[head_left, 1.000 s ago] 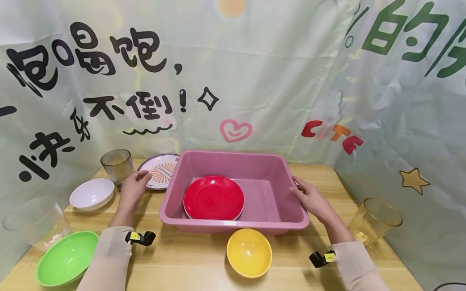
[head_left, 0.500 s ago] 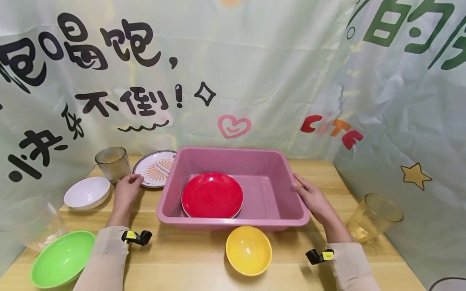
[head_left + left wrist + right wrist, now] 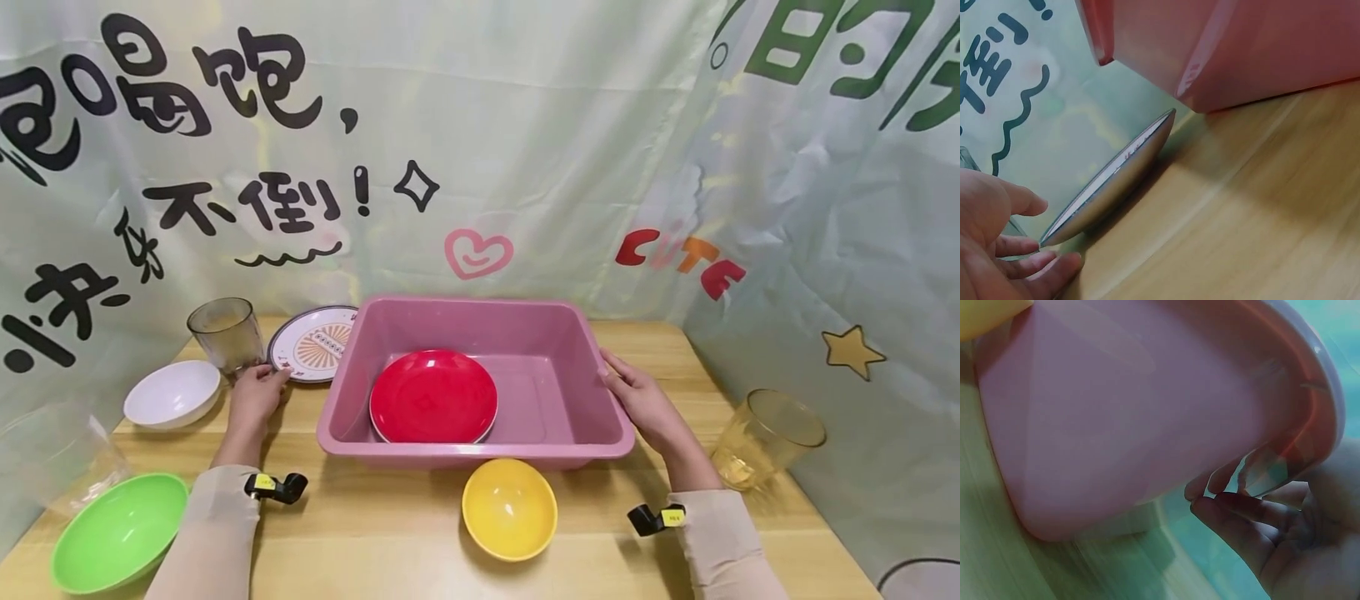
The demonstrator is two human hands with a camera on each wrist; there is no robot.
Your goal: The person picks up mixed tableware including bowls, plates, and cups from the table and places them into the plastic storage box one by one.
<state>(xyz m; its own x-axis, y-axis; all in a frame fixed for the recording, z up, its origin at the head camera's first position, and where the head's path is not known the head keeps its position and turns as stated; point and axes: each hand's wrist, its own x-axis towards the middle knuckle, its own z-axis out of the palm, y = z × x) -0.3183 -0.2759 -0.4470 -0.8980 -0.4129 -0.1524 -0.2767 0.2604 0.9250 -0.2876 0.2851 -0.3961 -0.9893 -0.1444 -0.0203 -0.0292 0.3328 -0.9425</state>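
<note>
My left hand [image 3: 255, 404] is at the near left rim of a white plate with an orange ray pattern [image 3: 307, 350]. In the left wrist view its thumb is above the plate's rim [image 3: 1100, 187] and its fingers lie low by the edge, with a gap between. My right hand [image 3: 648, 408] grips the right rim of a pink basin [image 3: 480, 457], fingers curled under the lip in the right wrist view. A red plate [image 3: 433, 396] lies inside the basin, on top of a pale-rimmed one. Beside my left hand stands a grey glass [image 3: 225, 333].
A white bowl [image 3: 172, 394], a clear cup [image 3: 56, 454] and a green bowl [image 3: 120, 533] line the left side. In front of the basin is a yellow bowl [image 3: 510, 510]. An amber glass [image 3: 768, 437] stands at the right. Printed cloth [image 3: 562, 167] hangs behind the table.
My left hand has shifted a little left and nearer along the patterned plate's rim. The right hand stays on the basin, and the whole head view has shifted slightly.
</note>
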